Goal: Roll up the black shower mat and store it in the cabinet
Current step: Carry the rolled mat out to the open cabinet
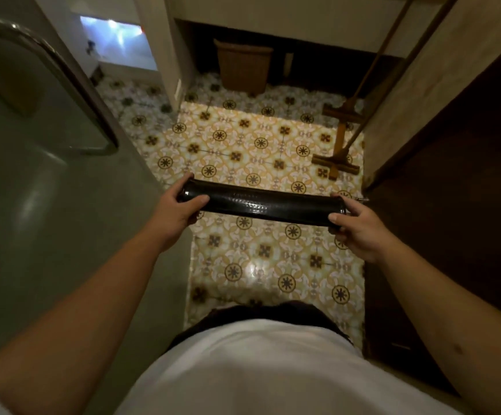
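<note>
The black shower mat point(262, 203) is rolled into a tight glossy tube and held level above the patterned floor, at waist height in front of me. My left hand point(175, 206) grips its left end, thumb on top. My right hand point(358, 227) grips its right end, fingers wrapped around it. A dark wooden cabinet point(453, 190) stands right beside the roll's right end; I cannot tell whether its door is open.
A grey bathtub point(48, 181) with a metal grab rail point(72, 85) fills the left side. A wicker bin point(243, 67) stands under the counter ahead. Two long-handled wooden mops point(343, 139) lean at the right. Yellow patterned floor tiles point(243, 145) run between tub and cabinet.
</note>
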Demonstrator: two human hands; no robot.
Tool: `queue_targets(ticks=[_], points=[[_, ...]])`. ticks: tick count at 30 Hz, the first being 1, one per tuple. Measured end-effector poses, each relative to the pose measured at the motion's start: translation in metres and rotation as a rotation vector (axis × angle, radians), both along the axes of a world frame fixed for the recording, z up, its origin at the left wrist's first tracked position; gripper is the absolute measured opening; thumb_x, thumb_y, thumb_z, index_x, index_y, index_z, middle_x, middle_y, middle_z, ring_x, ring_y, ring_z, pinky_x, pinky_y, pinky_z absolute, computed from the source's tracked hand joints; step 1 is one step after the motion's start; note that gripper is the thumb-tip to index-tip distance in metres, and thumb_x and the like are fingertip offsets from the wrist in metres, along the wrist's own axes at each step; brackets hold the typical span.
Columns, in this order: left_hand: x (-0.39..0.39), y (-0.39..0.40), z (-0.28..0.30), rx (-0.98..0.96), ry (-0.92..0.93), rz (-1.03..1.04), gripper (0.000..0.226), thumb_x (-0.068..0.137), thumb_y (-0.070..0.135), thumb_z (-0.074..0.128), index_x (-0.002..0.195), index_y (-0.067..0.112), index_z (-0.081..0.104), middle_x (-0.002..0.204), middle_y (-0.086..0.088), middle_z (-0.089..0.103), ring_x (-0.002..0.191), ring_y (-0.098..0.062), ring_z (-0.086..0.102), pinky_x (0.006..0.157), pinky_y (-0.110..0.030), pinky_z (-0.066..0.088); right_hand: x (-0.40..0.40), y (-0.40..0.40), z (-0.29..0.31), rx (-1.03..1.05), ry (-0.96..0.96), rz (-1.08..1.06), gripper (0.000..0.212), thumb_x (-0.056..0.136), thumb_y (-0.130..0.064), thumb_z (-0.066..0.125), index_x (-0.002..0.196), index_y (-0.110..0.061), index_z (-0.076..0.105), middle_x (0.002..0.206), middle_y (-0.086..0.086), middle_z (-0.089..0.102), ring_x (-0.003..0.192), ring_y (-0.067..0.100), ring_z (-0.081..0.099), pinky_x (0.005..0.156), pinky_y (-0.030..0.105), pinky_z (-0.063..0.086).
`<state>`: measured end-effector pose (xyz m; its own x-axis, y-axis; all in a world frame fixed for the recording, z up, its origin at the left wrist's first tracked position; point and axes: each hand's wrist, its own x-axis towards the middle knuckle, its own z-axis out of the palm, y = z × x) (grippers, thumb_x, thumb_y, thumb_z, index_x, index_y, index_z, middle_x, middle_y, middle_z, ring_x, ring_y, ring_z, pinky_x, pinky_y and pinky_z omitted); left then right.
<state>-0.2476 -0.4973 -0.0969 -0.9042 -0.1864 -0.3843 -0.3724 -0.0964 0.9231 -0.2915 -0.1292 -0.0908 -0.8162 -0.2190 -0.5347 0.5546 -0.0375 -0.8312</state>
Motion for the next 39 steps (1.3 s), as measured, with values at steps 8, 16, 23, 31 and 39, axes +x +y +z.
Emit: queue_targets(ticks=[8, 16, 23, 31, 39], points=[[-0.09, -0.035, -0.011, -0.039, 0.002, 0.131, 0.054, 0.081, 0.02, 0.075, 0.125, 0.043, 0.054, 0.106, 0.001, 0.059, 0.074, -0.014, 0.058, 0.06, -0.027, 0.051, -0.141, -0.04, -0.004, -0.001, 0.001, 0.12, 0.057, 0.083, 0.0, 0.065, 0.128, -0.033, 0.056, 0.104, 0.009, 0.058, 0.07, 0.018, 0.056, 0.05, 0.023, 0.045], [-0.189, -0.039, -0.015, 0.008, -0.014, 0.344, 0.061, 0.084, 0.015, 0.071, 0.139, 0.029, 0.046, 0.095, -0.005, 0.059, 0.067, -0.017, 0.051, 0.056, -0.029, 0.045, -0.317, -0.077, -0.008, -0.027, 0.004, 0.331, 0.06, 0.084, 0.006, 0.06, 0.137, -0.02, 0.048, 0.098, 0.011, 0.054, 0.067, 0.02, 0.049, 0.047, 0.022, 0.038], [-0.258, -0.053, -0.007, -0.019, -0.03, 0.524, 0.062, 0.085, 0.017, 0.07, 0.141, 0.026, 0.044, 0.108, -0.007, 0.06, 0.072, -0.02, 0.055, 0.063, -0.034, 0.048, -0.446, -0.128, 0.007, -0.007, 0.017, 0.531, 0.063, 0.082, 0.007, 0.062, 0.137, -0.021, 0.048, 0.106, 0.012, 0.054, 0.065, 0.019, 0.05, 0.047, 0.022, 0.043], [-0.338, -0.119, -0.015, -0.002, 0.012, 0.642, 0.045, 0.084, 0.018, 0.07, 0.12, 0.043, 0.057, 0.103, -0.006, 0.06, 0.075, -0.015, 0.058, 0.059, -0.029, 0.05, -0.556, -0.221, -0.008, -0.035, -0.005, 0.632, 0.062, 0.082, 0.006, 0.062, 0.137, -0.018, 0.047, 0.101, 0.012, 0.054, 0.063, 0.016, 0.05, 0.048, 0.022, 0.041], [-0.411, -0.212, -0.024, 0.055, -0.062, 0.744, 0.051, 0.086, 0.015, 0.069, 0.133, 0.025, 0.052, 0.111, -0.012, 0.059, 0.075, -0.018, 0.056, 0.058, -0.03, 0.046, -0.637, -0.33, -0.024, 0.005, 0.027, 0.674, 0.063, 0.08, -0.002, 0.069, 0.137, -0.018, 0.048, 0.094, 0.013, 0.053, 0.06, 0.017, 0.048, 0.046, 0.023, 0.038]])
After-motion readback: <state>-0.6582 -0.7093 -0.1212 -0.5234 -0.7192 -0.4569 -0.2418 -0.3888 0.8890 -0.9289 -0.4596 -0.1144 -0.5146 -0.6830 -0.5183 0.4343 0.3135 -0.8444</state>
